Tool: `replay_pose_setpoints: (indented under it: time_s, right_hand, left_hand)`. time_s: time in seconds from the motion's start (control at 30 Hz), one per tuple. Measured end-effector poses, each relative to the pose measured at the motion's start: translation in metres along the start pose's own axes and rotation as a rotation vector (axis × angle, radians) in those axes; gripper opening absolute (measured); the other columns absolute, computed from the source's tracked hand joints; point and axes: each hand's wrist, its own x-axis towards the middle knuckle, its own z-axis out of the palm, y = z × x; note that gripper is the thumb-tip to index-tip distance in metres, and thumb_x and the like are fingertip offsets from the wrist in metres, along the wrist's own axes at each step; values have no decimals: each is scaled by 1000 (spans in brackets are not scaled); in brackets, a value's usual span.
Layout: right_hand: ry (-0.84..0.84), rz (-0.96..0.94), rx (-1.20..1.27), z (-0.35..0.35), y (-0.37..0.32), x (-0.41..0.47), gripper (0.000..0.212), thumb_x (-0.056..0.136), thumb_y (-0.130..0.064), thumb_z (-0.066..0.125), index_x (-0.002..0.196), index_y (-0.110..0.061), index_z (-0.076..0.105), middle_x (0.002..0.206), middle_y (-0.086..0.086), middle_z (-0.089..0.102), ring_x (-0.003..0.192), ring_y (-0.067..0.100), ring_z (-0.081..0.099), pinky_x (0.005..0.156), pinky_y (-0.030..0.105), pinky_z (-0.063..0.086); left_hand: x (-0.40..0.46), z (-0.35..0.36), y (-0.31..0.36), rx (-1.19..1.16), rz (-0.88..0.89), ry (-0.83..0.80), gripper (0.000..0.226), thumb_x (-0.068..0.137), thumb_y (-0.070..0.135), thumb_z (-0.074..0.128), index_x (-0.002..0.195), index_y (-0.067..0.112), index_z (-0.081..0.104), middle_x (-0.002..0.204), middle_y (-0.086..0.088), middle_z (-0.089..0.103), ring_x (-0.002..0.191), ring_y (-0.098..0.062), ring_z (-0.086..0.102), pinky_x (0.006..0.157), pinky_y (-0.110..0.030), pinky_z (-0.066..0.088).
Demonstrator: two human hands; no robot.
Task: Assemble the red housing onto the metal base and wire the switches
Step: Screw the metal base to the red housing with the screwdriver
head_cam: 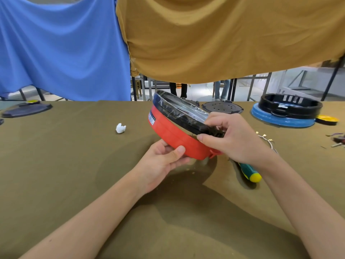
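The round red housing (175, 135) is tilted up on its edge above the table, with a black rim and a shiny metal base (182, 107) set into its upper face. My left hand (164, 159) grips the housing's lower edge, thumb on the red wall. My right hand (229, 137) pinches the black rim at the housing's right side, thumb and fingers curled on it. A white label sits on the housing's left wall. Loose white wires with small terminals (265, 137) lie on the cloth to the right of my right hand.
A green-and-yellow screwdriver (250, 172) lies under my right wrist. A white crumpled scrap (120, 128) sits left of the housing. A black ring on a blue housing (285, 111), a perforated black disc (222, 107) and a dark lid (26, 109) stand along the far edge.
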Motion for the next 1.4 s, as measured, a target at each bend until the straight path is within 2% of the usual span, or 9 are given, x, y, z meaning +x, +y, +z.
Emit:
replay_pose_setpoints:
  time_s: [0.07,0.23,0.43,0.57,0.8,1.0,1.1,1.23,1.4]
  right_hand:
    - [-4,-7,6,0,0,0,23,88,-15,72,76,-35,69,80,-6,61,71,16,61,59,36,54]
    - [-11,-19,2,2,-2,-1,27,87,-16,72,77,-41,68,78,-13,61,70,11,60,60,26,51]
    - [-10,-2,-39,3,1,-1,6,87,-18,72,89,-19,77,86,-5,66,79,16,63,68,37,53]
    - [-14,-5,-52,2,1,-1,9,87,-19,72,92,-15,78,87,-8,67,80,13,63,68,34,55]
    - [6,6,-54,3,1,-1,7,86,-18,73,90,-16,78,86,-9,66,76,12,64,63,29,55]
    - [9,12,-47,3,0,-1,7,86,-17,73,86,-23,76,84,-12,65,74,6,63,60,16,50]
    - [6,16,-54,3,0,-1,5,86,-16,73,87,-18,78,84,-9,65,74,8,63,60,21,52]
    - [-13,11,-94,4,0,-1,11,86,-19,72,92,-13,78,89,-3,67,80,16,63,70,40,55]
    - [-31,-6,-106,3,-1,-1,9,86,-20,71,88,-13,77,89,-1,67,82,18,63,72,45,54]
  left_hand:
    - [0,0,1,-4,-7,3,33,86,11,63,119,8,62,109,-8,75,100,-21,72,86,-31,58]
    - [0,-1,1,-4,-14,21,38,84,12,64,121,6,61,109,-11,75,100,-23,72,85,-30,58]
    - [1,-1,0,-10,-12,30,33,84,13,64,117,7,63,104,-10,76,96,-22,73,81,-27,57]
    - [2,0,0,-24,-11,30,32,84,13,64,115,6,63,101,-8,76,91,-19,74,80,-26,58]
    - [2,-2,1,-24,-19,21,32,85,15,65,116,7,63,104,-8,76,94,-20,73,81,-26,57]
    - [1,-2,1,-26,-24,20,31,86,14,64,116,7,64,104,-8,76,95,-19,73,82,-27,57]
    - [1,-1,1,-29,-28,18,32,86,14,63,117,6,63,103,-8,76,94,-19,73,82,-26,57]
    - [1,0,1,-35,-36,26,33,85,14,63,117,6,62,102,-8,76,93,-19,74,82,-26,57]
    - [2,0,2,-27,-31,27,31,86,14,62,116,6,62,101,-7,77,91,-17,74,81,-25,57]
